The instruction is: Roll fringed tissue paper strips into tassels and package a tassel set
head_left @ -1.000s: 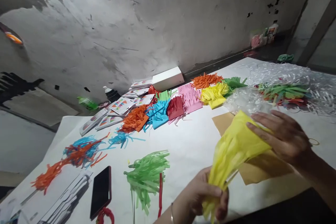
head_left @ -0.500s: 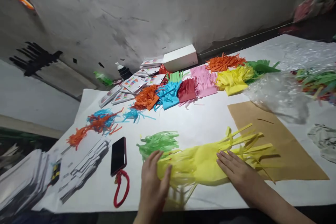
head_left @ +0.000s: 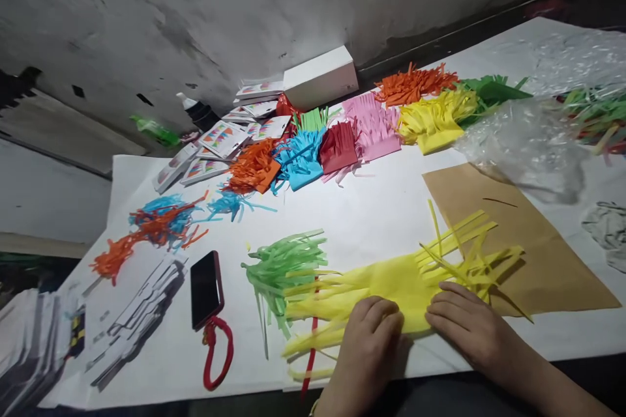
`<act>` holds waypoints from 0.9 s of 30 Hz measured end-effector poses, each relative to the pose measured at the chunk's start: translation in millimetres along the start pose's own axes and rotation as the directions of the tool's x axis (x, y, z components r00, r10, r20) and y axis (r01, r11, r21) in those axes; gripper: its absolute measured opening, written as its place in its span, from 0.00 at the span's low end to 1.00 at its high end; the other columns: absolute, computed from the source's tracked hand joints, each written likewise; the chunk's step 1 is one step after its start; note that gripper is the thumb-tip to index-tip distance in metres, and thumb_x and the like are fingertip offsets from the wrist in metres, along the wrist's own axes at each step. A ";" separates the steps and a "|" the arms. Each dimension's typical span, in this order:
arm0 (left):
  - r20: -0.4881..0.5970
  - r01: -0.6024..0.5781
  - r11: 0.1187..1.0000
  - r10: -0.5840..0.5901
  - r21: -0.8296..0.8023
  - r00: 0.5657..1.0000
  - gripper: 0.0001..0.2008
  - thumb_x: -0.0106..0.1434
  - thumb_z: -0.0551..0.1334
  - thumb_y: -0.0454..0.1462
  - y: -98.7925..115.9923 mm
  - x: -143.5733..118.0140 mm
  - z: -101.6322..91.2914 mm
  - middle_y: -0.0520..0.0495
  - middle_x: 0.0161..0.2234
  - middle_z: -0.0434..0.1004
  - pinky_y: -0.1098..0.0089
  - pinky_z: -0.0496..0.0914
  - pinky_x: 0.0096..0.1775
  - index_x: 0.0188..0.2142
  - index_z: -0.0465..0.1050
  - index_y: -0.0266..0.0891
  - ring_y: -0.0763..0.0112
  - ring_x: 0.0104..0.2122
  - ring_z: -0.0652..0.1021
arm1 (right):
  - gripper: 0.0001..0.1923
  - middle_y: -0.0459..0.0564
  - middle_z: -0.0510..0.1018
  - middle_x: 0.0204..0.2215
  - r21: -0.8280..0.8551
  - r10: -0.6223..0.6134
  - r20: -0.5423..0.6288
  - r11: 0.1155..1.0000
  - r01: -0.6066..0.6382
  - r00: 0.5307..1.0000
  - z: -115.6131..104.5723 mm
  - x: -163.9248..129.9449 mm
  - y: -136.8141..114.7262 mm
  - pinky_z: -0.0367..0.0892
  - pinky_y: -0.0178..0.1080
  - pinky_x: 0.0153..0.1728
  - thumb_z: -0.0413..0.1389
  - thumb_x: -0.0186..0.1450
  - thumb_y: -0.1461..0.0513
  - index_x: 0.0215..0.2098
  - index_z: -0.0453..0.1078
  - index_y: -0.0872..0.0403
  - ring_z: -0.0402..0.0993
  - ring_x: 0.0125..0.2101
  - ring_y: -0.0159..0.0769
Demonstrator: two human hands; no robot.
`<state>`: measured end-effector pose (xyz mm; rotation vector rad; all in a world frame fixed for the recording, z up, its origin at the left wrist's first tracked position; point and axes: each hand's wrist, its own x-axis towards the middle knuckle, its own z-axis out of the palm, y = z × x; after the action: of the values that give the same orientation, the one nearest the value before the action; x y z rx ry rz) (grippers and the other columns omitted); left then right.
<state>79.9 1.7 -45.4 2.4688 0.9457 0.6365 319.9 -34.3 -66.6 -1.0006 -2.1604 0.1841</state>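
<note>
Both hands — left hand (head_left: 370, 332), right hand (head_left: 467, 322) — press curled fingers on the yellow fringed paper (head_left: 396, 283).

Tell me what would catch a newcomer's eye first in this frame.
Both hands press on a yellow fringed paper at the near edge of the table: the left hand on its middle, the right hand beside it, fringe spilling onto a brown sheet. A green fringed paper lies just left, next to a phone with a red strap. Along the far side runs a row of coloured fringed papers.
</note>
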 end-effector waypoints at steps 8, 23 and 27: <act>0.021 0.124 0.979 -0.122 -0.160 0.992 0.12 0.69 0.57 0.27 -1.8 -9.0 -4.6 0.41 0.47 0.81 0.58 0.74 0.50 0.48 0.73 0.41 0.59 0.49 0.77 | 0.09 0.46 0.75 0.32 0.165 0.257 0.205 0.942 -0.292 0.945 -9.0 11.5 0.5 0.63 0.43 0.41 0.56 0.72 0.62 0.33 0.69 0.53 0.69 0.35 0.38; 0.190 0.554 0.824 -0.567 0.121 0.802 0.12 0.72 0.55 0.34 -12.1 43.9 -19.8 0.47 0.32 0.79 0.69 0.67 0.34 0.33 0.73 0.41 0.64 0.32 0.79 | 0.14 0.42 0.73 0.21 -0.237 0.443 0.181 0.886 -0.398 0.878 4.1 38.4 22.5 0.61 0.37 0.24 0.50 0.72 0.66 0.27 0.62 0.50 0.72 0.23 0.35; 0.218 0.552 0.805 -0.592 0.218 0.776 0.13 0.70 0.57 0.32 -17.3 65.4 -22.2 0.46 0.32 0.78 0.68 0.64 0.33 0.29 0.73 0.40 0.64 0.31 0.78 | 0.13 0.42 0.68 0.16 -0.361 0.479 0.127 0.838 -0.409 0.869 10.9 46.5 28.8 0.51 0.39 0.20 0.50 0.72 0.65 0.28 0.62 0.50 0.66 0.16 0.37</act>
<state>102.3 64.0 -19.3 2.1158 1.5698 0.0098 310.1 20.2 -60.0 -1.7504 -2.1514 0.1642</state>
